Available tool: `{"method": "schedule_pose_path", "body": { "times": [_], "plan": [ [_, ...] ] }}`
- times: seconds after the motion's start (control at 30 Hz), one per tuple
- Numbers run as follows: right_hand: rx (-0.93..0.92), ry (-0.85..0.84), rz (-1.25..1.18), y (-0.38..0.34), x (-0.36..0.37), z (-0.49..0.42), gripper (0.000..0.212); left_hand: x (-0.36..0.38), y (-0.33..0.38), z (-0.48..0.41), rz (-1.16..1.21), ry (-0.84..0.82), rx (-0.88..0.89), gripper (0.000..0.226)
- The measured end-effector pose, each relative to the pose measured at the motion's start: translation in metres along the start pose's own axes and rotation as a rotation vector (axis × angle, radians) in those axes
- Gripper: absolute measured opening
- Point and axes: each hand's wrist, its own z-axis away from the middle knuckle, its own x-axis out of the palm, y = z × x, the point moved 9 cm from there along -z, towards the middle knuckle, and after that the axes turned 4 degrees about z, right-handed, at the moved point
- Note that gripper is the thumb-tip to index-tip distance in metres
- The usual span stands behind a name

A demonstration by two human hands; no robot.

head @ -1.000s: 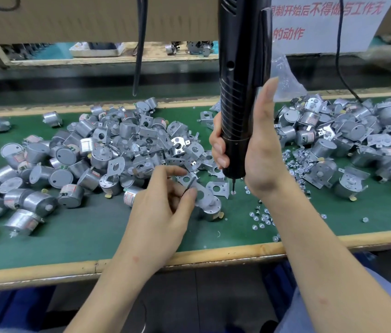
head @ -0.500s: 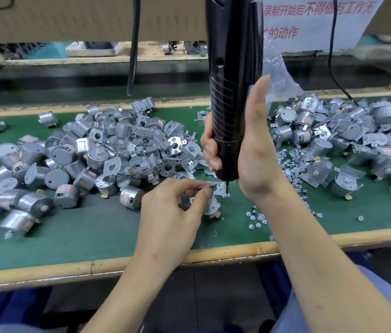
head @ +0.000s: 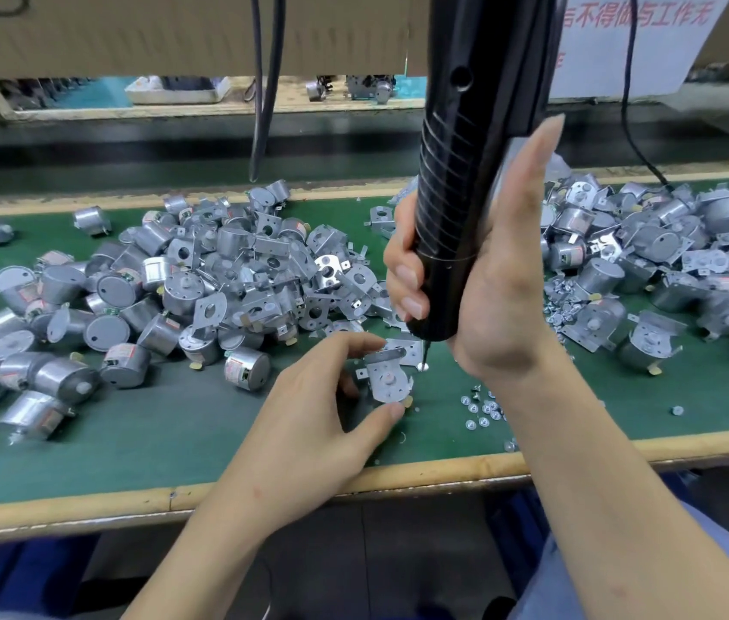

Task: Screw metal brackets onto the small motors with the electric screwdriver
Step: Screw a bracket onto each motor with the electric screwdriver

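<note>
My right hand (head: pixel 494 279) grips the black electric screwdriver (head: pixel 465 172), held upright with its bit pointing down. A small screw (head: pixel 421 365) sits at the bit's tip, just right of the work piece. My left hand (head: pixel 327 422) pinches a small silver motor with a metal bracket (head: pixel 388 379) on top, holding it between thumb and fingers on the green mat (head: pixel 174 422). The bit tip is beside the bracket's right edge, very close to it.
A big heap of bare motors and loose brackets (head: pixel 201 288) lies left of centre. Another heap of motors with brackets (head: pixel 649 270) lies at the right. Loose screws (head: pixel 483 407) lie near the wooden front edge (head: pixel 398 478). Cables (head: pixel 266 82) hang at the back.
My left hand has turned the motor so that its bracket faces up. The screwdriver has moved a little left and down, its tip now beside the bracket.
</note>
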Motion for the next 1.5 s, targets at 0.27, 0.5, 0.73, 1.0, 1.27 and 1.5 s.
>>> {"method": "schedule_pose_path", "body": {
  "times": [0.27, 0.5, 0.73, 1.0, 1.27, 1.5],
  "plan": [
    [0.066, -0.058, -0.079, 0.011, 0.016, 0.005, 0.076, -0.001, 0.005, -0.001, 0.006, -0.008, 0.047, 0.041],
    [0.055, -0.074, -0.101, 0.014, 0.021, 0.006, 0.078, 0.000, 0.007, 0.000, 0.010, -0.010, 0.077, 0.040],
    [0.073, -0.086, -0.131, 0.018, 0.025, 0.007, 0.077, 0.000, 0.011, 0.000, -0.006, -0.007, 0.112, 0.040],
    [0.064, -0.110, -0.158, 0.023, 0.027, 0.008, 0.073, -0.001, 0.013, 0.000, -0.008, 0.010, 0.131, 0.031],
    [0.056, -0.104, -0.159, 0.024, 0.027, 0.009, 0.074, 0.000, 0.013, 0.000, -0.024, 0.012, 0.147, 0.026],
    [0.043, -0.106, -0.126, 0.026, 0.028, 0.011, 0.085, 0.001, 0.012, 0.001, -0.031, 0.010, 0.134, 0.026]
  ]
}}
